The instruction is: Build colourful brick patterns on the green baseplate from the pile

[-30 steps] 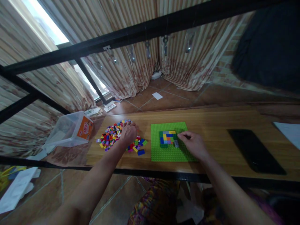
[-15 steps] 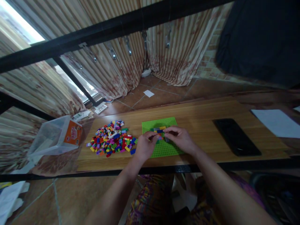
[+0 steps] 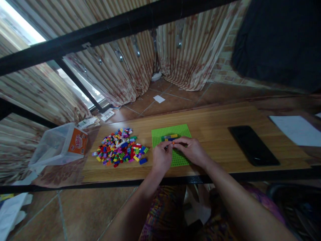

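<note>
A green studded baseplate [image 3: 157, 133] lies on the wooden board, with a row of yellow, grey and blue bricks [image 3: 171, 137] standing on it. Over the plate's middle, my left hand [image 3: 162, 156] and my right hand [image 3: 192, 149] meet fingertip to fingertip. Between their pinched fingers shows a small orange toy brick [image 3: 173, 143]. My hands cover part of the plate and any bricks below them. Left of the plate spreads a pile of mixed coloured bricks [image 3: 116, 149], and a blue brick [image 3: 143, 161] lies at its near edge.
A clear plastic bin [image 3: 54, 147] with an orange label stands left of the wooden board [image 3: 213, 124]. On the right lie a black phone [image 3: 253, 145] and white paper [image 3: 296, 129]. A dark rail [image 3: 112, 33] crosses before the curtains.
My hands have drawn together, the left one moving right. The orange brick now shows between the fingertips, and the bricks seen earlier between the hands are covered.
</note>
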A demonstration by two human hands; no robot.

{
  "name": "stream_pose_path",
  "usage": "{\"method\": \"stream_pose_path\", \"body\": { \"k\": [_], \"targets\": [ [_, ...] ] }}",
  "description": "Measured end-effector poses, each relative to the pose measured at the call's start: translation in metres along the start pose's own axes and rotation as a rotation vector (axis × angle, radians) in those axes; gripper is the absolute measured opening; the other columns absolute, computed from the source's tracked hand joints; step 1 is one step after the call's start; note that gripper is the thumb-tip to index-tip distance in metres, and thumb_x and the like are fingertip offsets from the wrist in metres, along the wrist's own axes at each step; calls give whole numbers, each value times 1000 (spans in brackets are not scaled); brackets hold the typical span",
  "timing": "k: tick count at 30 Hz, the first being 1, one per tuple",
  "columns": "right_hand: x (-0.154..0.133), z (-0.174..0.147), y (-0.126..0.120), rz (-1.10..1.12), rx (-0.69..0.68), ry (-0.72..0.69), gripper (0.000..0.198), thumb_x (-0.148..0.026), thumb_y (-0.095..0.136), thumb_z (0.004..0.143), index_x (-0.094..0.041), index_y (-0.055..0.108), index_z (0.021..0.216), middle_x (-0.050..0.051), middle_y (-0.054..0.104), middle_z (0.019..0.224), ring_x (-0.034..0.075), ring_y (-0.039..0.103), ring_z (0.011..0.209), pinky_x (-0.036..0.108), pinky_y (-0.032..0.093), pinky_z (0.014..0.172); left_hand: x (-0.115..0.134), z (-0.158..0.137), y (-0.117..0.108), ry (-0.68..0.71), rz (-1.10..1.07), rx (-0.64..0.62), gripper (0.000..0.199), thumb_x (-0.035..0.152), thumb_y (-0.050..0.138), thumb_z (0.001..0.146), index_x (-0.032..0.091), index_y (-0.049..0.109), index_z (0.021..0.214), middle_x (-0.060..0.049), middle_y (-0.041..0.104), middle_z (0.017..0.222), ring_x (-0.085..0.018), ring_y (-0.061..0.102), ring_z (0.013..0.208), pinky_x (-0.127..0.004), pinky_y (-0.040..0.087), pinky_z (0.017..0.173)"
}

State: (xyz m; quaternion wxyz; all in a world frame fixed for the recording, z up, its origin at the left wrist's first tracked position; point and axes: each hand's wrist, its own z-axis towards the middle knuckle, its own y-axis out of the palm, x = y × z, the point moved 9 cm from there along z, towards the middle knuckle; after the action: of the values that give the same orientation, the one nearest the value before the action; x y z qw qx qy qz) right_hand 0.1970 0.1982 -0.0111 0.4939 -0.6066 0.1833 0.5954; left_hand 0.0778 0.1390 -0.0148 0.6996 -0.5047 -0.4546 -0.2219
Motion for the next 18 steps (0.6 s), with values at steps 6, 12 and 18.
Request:
{"method": "stream_pose_path", "body": {
  "k": [6,12,18],
  "targets": [
    [1,0,-3,-40,38,10,15,-31,59,84,-25,73,85,1,71,85,17,65,81,32,48,77,1,-1,4,38,80,3,16,20,57,85,20,72,92,-4,73,91,-16,67,81,-31,53,77],
    [-1,1,-6,-186,1,-74,15,-25,59,84,-24,72,79,3,64,89,17,60,86,33,46,80,2,-5,0,119,208,7,17,16,56,85,19,70,94,-5,70,93,-17,65,83,-32,52,79],
    [2,-2,-1,-361,-64,-159,12,-23,61,84,-24,72,81,4,60,93,19,56,92,35,45,83,2,-17,-4,252,396,27,21,13,52,85,20,67,98,-5,66,95,-19,61,90,-33,50,83]
  ]
}}
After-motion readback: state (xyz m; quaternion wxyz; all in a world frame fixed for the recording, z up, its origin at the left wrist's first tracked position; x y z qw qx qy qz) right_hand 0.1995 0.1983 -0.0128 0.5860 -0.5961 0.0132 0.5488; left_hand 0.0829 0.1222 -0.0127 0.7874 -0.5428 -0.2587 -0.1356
